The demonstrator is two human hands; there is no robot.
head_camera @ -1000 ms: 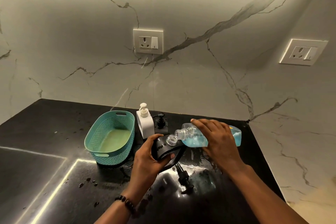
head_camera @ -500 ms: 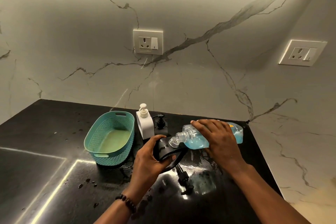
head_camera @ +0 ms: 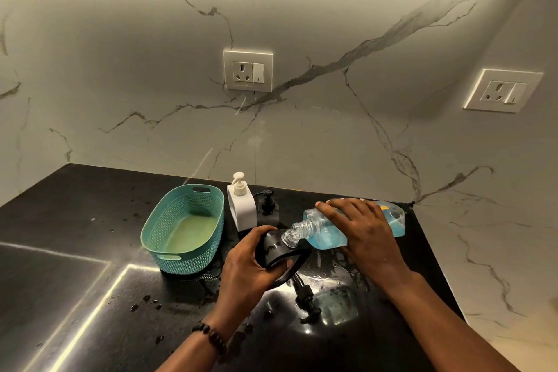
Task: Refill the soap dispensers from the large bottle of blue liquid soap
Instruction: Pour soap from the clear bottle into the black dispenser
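While right hand (head_camera: 367,232) grips the tilted blue soap bottle (head_camera: 326,234), neck at the black dispenser (head_camera: 273,248) clasped in left hand (head_camera: 246,269); pour mid-way; white dispenser (head_camera: 241,210) seemingly untouched.

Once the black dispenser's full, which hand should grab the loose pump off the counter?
Left, probably. The pump lies just below the left hand; it could set the black dispenser down, while the right hand rights the soap bottle.

A clear plastic bottle of blue liquid soap (head_camera: 327,235) lies tipped on its side, uncapped, threaded neck at the mouth of a black soap dispenser (head_camera: 273,249), tilted just left of it. A white pump dispenser (head_camera: 241,210) and another black dispenser (head_camera: 268,208) stand upright behind.
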